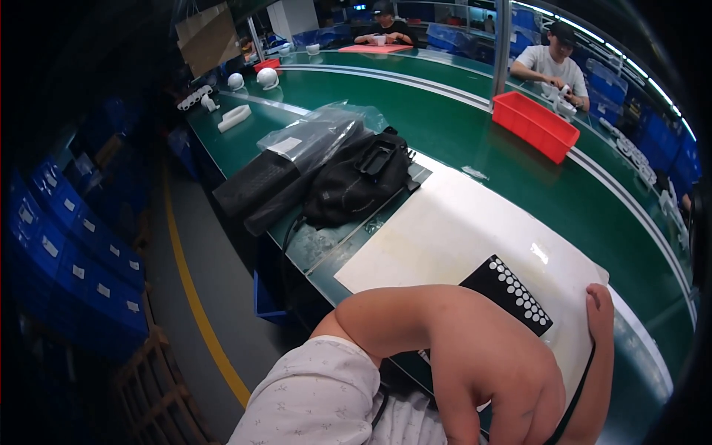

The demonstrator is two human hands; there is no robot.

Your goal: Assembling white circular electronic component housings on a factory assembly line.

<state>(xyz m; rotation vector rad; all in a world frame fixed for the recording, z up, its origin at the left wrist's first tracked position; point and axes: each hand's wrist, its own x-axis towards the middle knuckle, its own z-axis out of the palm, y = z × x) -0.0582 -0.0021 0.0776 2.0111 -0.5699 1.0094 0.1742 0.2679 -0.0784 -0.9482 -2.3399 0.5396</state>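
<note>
My left arm bends across the front of the white board, and my left hand (512, 378) looms large at the lower edge with its fingers pointing down. Their tips fall outside the picture, so whatever they may hold is hidden. Lying by the right edge of the white board (445, 222) is my right hand (600, 311), its fingers loosely bent and no object visible in them. A black cord (580, 393) runs down along that forearm. Between my arms a black sheet with rows of round white stickers (512, 293) lies on the board, partly covered by my left arm.
A black bag (360, 182) and dark tubes in clear plastic (285, 174) lie left of the board. Beyond the green conveyor (437, 111) stands a red bin (534, 127). Two people work across it. Blue crates (74, 252) line the left aisle.
</note>
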